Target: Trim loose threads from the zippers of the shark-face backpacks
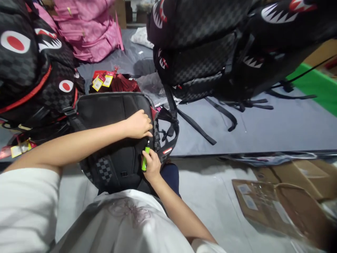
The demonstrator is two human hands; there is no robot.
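Note:
A black backpack (105,109) with checkered side panels lies across my lap and the table edge, its padded face up. My left hand (139,124) is closed at the backpack's right side seam, fingers curled down on the fabric near the edge. Just below it, my right hand (153,165) grips a bright green pen-like tool (145,160) with a dark end and a thin pale tip. That tip points up toward my left fingers; its exact kind is not clear. A black strap (172,142) with a red-and-white label loops off the backpack's right side.
Black checkered backpacks with shark-mouth prints (195,59) stand on the grey table (252,133), more (52,73) at the left. Behind are pink backpacks (89,31). Yellow-and-white tags (102,80) lie beyond my bag. Cardboard boxes (263,203) sit on the floor at right.

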